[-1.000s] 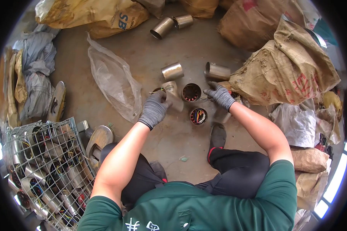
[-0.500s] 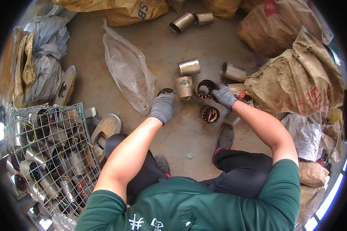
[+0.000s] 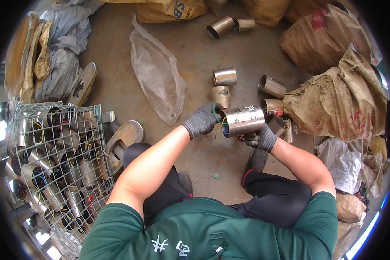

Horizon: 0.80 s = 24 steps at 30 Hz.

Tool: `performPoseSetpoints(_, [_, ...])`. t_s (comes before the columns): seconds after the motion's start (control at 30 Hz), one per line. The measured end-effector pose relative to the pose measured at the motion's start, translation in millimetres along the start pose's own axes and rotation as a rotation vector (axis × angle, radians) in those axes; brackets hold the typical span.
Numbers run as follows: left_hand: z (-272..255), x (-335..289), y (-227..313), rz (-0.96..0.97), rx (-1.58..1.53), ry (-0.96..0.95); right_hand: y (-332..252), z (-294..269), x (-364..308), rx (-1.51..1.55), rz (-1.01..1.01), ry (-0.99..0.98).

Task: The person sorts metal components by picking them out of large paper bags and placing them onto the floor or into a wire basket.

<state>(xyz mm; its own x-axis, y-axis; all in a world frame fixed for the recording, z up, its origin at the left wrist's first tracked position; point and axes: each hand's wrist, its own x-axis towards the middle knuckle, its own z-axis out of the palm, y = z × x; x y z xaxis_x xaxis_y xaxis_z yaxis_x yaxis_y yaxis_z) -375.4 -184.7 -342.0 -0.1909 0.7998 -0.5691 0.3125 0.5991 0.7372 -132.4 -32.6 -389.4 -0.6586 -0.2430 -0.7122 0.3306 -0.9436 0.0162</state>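
My right hand (image 3: 264,138) is closed around the lower right of a shiny metal motor stator (image 3: 245,120), lifted and lying sideways above the floor. Dark handwritten marks run along its shell, and coloured wires show at its left end. My left hand (image 3: 203,120) is closed beside that end with a thin green loop (image 3: 215,113) at its fingers; whether this is wire or a ring I cannot tell. Grey gloves cover both hands. Just beyond stand a metal cylinder with a label (image 3: 221,96) and another lying on its side (image 3: 225,76).
At left, a wire basket (image 3: 100,143) holds several stators. A clear plastic bag (image 3: 158,82) lies on the floor. More metal cylinders (image 3: 272,86) lie by a brown sack (image 3: 338,104) at right. Another pair (image 3: 221,27) lies farther off. My feet (image 3: 258,160) flank the work spot.
My right hand has lifted a stator and turned it sideways toward me. My left hand has moved right to its wired end. The whole view has shifted slightly.
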Motion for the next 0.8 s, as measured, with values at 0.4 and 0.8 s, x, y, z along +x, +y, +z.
performPoseSetpoints(0.4, [12,2,-7,0.167,-0.332,-0.064,3,5,-2,-0.165,0.127,0.015])
performPoseSetpoints(0.8, [21,5,9,0.017,0.447,-0.184,-62,-15,-55,-1.120,-0.043,0.244])
